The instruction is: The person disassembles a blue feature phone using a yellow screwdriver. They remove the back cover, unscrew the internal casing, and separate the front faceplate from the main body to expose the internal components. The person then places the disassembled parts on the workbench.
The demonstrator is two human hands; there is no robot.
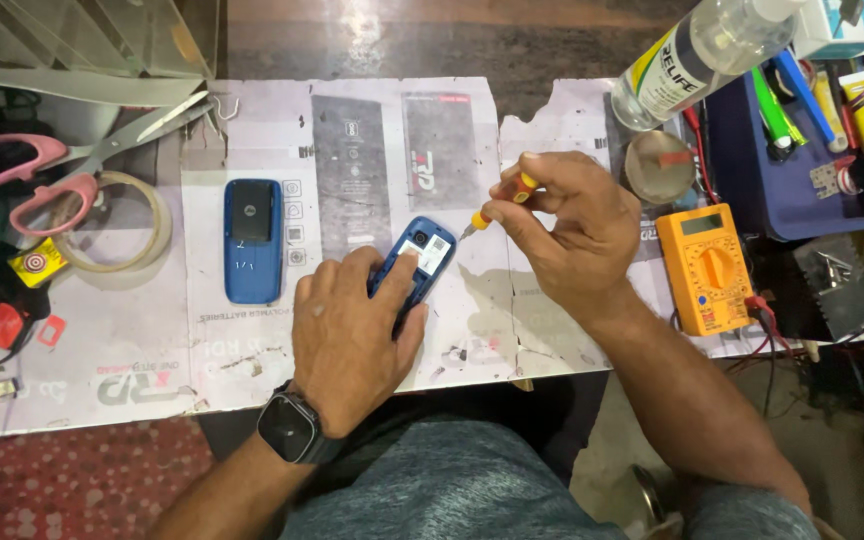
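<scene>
My left hand (347,325) grips a small blue phone body (420,252) with its back open, showing a white label inside. My right hand (562,225) pinches a small screwdriver (500,205) with a red and yellow handle, its tip pointing down at the phone's upper right corner. The phone's blue back cover (253,240) lies flat on the cardboard to the left of my left hand. A dark smartwatch (290,428) sits on my left wrist.
A flattened cardboard sheet (202,350) covers the bench. Pink-handled scissors (72,160) and a tape roll (117,225) lie at the left. An orange multimeter (704,268), a clear liquid bottle (707,55), a round tin (660,165) and a blue tray of tools (782,200) crowd the right.
</scene>
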